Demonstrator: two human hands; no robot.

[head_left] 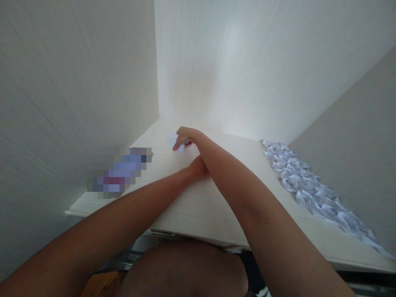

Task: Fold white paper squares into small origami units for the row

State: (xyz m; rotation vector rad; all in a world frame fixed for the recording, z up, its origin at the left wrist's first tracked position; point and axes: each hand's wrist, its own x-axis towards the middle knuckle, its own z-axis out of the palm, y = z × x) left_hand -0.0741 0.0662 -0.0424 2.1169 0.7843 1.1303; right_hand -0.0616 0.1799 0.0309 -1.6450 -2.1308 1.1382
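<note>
My right hand reaches across to the far left of the pale desktop, its fingers bent down on a small piece of white paper. The paper appears pinched under the fingers, and its far part is blurred. A bit of red shows beneath the palm, too small to name. Nearer to me, my left hand rests low at the desktop. My right forearm crosses in front of it and hides its fingers, so I cannot see what it holds, if anything.
Along the right side runs a long row of overlapping folded white paper pieces. A pixelated, bluish object lies at the left edge. Pale walls enclose the desktop at the left, back and right. My leg is under the front edge.
</note>
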